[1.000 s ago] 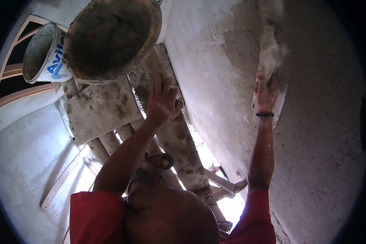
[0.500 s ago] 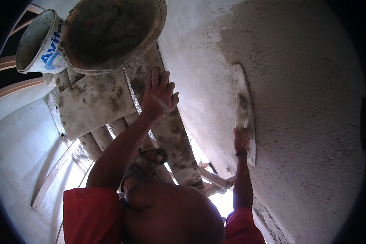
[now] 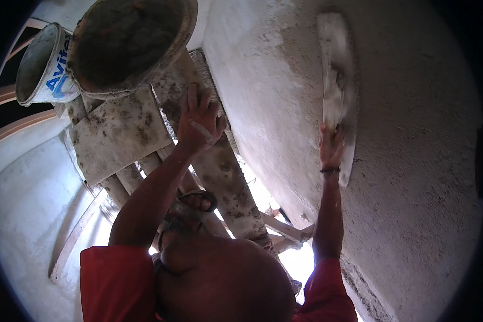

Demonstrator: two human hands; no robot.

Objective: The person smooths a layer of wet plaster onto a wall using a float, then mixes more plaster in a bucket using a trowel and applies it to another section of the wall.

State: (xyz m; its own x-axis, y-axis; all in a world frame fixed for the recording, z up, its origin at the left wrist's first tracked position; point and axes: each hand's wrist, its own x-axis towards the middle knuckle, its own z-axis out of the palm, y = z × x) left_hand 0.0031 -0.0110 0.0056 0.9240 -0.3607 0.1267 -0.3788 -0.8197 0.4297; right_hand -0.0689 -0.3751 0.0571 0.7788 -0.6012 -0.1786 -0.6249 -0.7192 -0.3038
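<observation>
My right hand [image 3: 333,149] is closed round the lower part of a long, narrow plasterer's float [image 3: 334,59], pale and smeared with plaster. The float lies along the rough grey plastered wall [image 3: 402,134] on the right, and its upper end is blurred by motion. On the left, my left hand [image 3: 199,122] leans on a stained wooden plank [image 3: 220,169], fingers stretched and somewhat apart, holding nothing. A smear of plaster marks the back of that hand. Beyond it stands a large round tub [image 3: 190,29] with dark wet mortar inside.
A white bucket [image 3: 37,64] with blue print stands tilted-looking beside the tub. A square board [image 3: 121,134] lies across the scaffold planks. Bright gaps show between the planks and along the wall's foot. My knee [image 3: 225,279] and sandalled foot [image 3: 198,201] are below.
My right hand has pushed the float up along the wall and slightly to the right. My left hand stays on the plank; the whole view has shifted a little.
</observation>
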